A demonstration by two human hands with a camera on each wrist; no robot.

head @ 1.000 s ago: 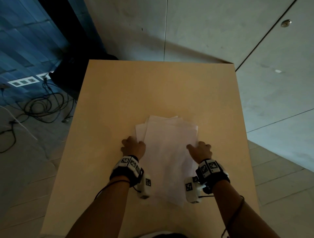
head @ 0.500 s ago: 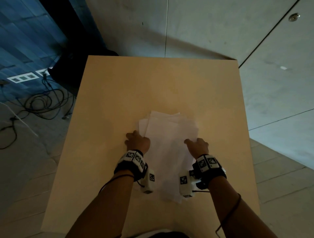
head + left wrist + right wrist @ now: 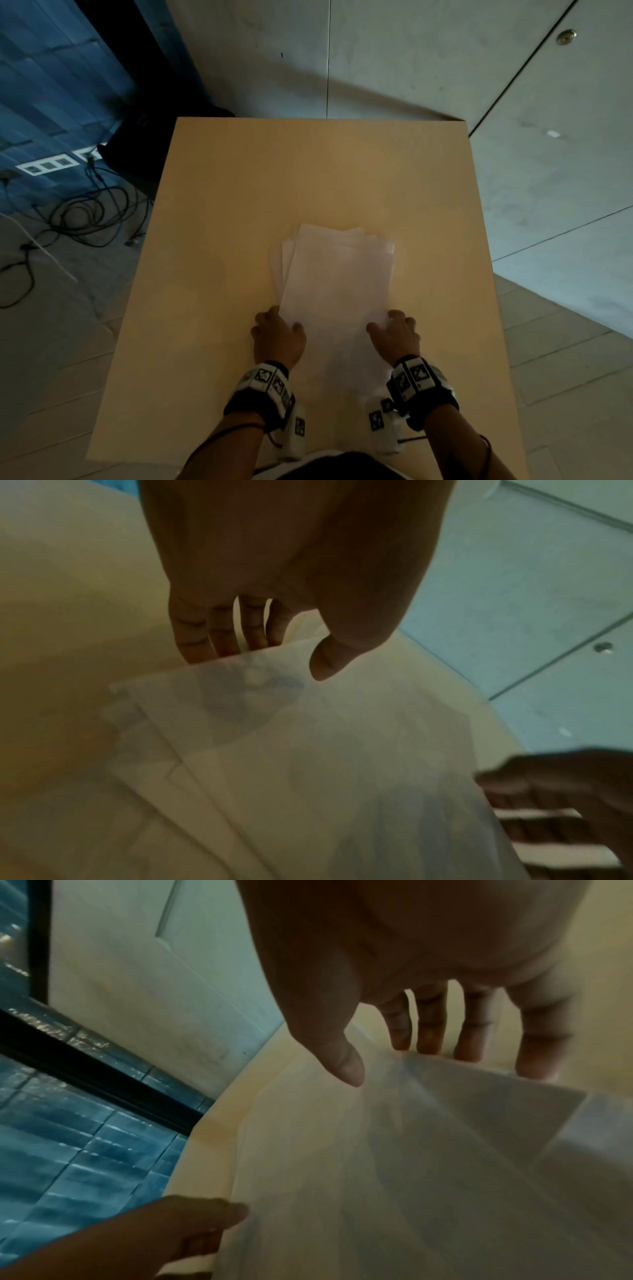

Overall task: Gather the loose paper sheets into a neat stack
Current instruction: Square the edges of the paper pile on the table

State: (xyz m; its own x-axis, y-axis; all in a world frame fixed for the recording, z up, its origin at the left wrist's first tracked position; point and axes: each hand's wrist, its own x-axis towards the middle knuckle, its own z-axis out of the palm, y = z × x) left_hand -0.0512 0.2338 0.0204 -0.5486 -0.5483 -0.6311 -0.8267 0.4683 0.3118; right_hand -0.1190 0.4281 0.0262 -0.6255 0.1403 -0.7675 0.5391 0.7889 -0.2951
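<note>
Several white paper sheets (image 3: 337, 284) lie in a loosely fanned pile on the tan table (image 3: 308, 178), their far corners offset. My left hand (image 3: 283, 320) holds the pile's left edge near its near end. In the left wrist view the fingers (image 3: 219, 631) reach under the lifted edge of the sheets (image 3: 308, 750) with the thumb over it. My right hand (image 3: 390, 322) holds the right edge the same way. Its fingers (image 3: 428, 1031) are beneath the paper (image 3: 411, 1150) and its thumb is on top.
The table's left and right edges drop to a grey floor. Black cables (image 3: 78, 212) and a floor socket strip (image 3: 48, 166) lie on the left. A dark object (image 3: 137, 150) stands by the table's far left corner.
Both hands have slid a little toward me along the pile's sides. The sheets remain slightly fanned at the far end.
</note>
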